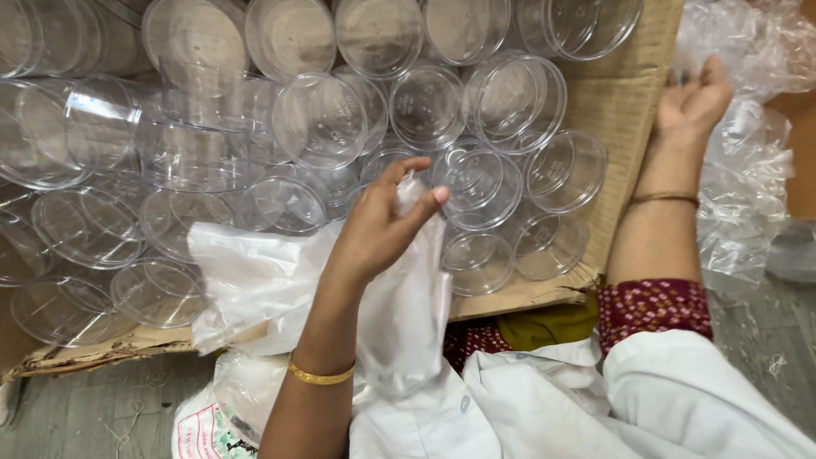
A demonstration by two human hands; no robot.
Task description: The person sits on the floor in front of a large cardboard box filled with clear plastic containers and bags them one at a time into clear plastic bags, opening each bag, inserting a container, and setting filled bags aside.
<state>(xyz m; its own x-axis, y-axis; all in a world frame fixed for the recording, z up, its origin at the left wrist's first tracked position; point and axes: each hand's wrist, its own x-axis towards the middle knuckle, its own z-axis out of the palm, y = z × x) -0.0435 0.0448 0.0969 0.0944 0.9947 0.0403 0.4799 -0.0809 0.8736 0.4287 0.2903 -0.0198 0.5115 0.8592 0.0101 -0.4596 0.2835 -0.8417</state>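
Over cardboard box (614, 102) packed with clear plastic containers (323, 119): left hand (378, 225) raised, thumb and fingers pinched on top of thin translucent plastic bag (408, 297), bag hanging down across box's near edge. Gold bangle (320, 374) on left wrist. Right hand (693, 98) beyond box's right wall, fingers curled into crinkled clear plastic wrap (748, 178); firm grasp or mere touch, cannot tell. Thin bracelet (665, 198) on right wrist. White garment (595, 408) below.

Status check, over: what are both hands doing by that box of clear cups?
Left hand pinching thin plastic bag over the cardboard box. Right hand open, reaching into crinkled plastic wrap. Clear cups loose in box, nothing blocking.
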